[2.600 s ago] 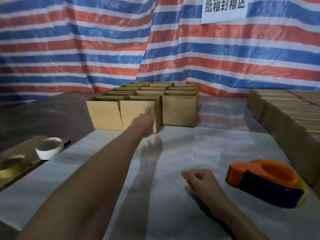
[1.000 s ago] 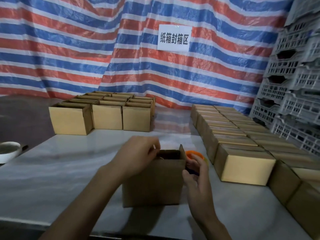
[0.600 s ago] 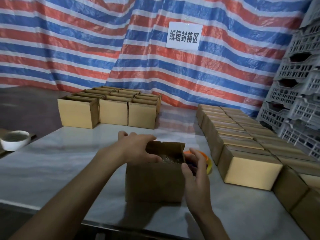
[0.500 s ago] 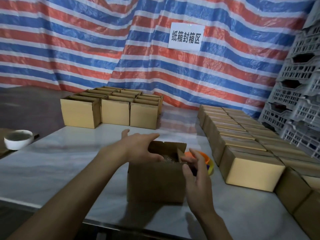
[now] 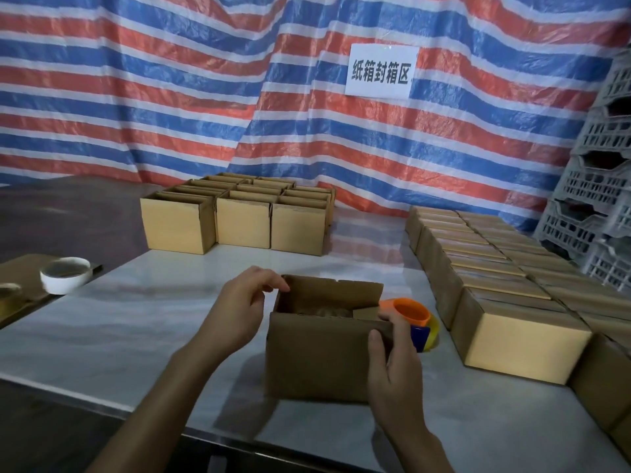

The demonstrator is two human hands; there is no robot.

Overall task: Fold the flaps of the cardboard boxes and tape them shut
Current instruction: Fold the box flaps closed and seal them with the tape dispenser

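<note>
A person at a marble-topped desk readies a cardboard box standing open at the near edge. The left hand has its fingers curled over the box's upper left corner. The right hand clasps the near right corner, thumb on the front face and fingers hooked over the rim. The far flap stands upright, and a short flap on the right appears to be tipped inward, though shadow makes that hard to confirm.

The fold will likely go best with both short side flaps pressed down first. The long flaps should then be brought together so their edges meet squarely, with one palm holding the seam flat before reaching for the tape.

One orange and blue tape dispenser sits just behind the box to the right. An open batch of boxes waits at the far left, three across the front row and several rows deep. Sealed boxes line the right side in two columns, too many to count. Two tape rolls lie at left.
</note>
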